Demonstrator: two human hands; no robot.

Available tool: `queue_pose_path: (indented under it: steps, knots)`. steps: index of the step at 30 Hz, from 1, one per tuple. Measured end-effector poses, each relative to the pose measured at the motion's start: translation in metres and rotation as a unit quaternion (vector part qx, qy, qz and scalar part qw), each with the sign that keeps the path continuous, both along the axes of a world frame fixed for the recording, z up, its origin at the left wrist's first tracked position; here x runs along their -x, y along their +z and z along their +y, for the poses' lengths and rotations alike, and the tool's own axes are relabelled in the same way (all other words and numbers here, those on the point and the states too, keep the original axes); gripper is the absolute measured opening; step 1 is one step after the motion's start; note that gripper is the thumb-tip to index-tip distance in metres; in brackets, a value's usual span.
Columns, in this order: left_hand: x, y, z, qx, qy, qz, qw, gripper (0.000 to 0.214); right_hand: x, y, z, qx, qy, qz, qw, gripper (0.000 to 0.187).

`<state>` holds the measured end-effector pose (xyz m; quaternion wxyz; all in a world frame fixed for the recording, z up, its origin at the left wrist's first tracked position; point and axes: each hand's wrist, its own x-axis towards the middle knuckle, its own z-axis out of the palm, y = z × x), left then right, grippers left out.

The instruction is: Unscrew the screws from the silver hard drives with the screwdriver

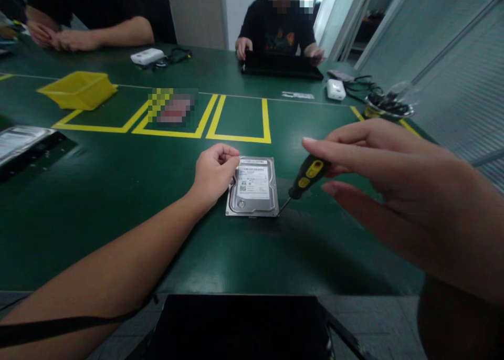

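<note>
A silver hard drive [253, 188] with a white label lies flat on the green table [118, 192]. My left hand [214, 172] rests closed against the drive's left edge, fingers curled onto it. My right hand [378, 166] holds a black and yellow screwdriver [309, 176], tilted down to the left. Its thin tip touches the drive's near right corner.
A yellow bin [79, 90] stands at the far left beside yellow tape boxes [240, 121]. A black tray [23, 147] lies at the left edge. Two other people sit across the table, one with hands on a black laptop [281, 66]. A bowl with cables [388, 105] and white adapters stand far right.
</note>
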<state>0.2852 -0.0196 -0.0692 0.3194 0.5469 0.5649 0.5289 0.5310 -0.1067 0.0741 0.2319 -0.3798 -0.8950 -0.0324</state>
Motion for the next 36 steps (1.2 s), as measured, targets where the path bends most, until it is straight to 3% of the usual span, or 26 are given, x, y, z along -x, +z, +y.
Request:
queue_pose_path:
  steps: [5,10,18,24,31,36]
  knots:
    - [0.0,0.0,0.001,-0.008,-0.002,0.01,1.0,0.011,-0.002,0.002,0.001,-0.028,-0.007,-0.034,0.999,0.041]
    - [0.0,0.002,0.0,-0.004,-0.003,0.015,1.0,0.012,0.007,0.006,-0.002,-0.048,0.01,-0.047,0.998,0.02]
    - [-0.001,0.006,-0.004,-0.004,-0.001,0.023,1.0,0.013,0.032,-0.006,0.004,-0.163,-0.063,-0.099,0.98,0.045]
    - [-0.001,0.006,-0.005,-0.005,-0.012,0.022,1.0,0.012,0.036,-0.009,0.007,-0.125,-0.077,-0.097,0.984,0.041]
    - [-0.001,0.007,-0.005,-0.008,-0.016,0.034,0.999,0.012,0.032,-0.005,0.002,-0.071,0.002,0.001,0.997,0.017]
    - [-0.001,0.005,-0.004,-0.007,-0.019,0.03,0.999,0.012,0.028,-0.001,0.0,-0.03,0.022,0.032,0.999,0.024]
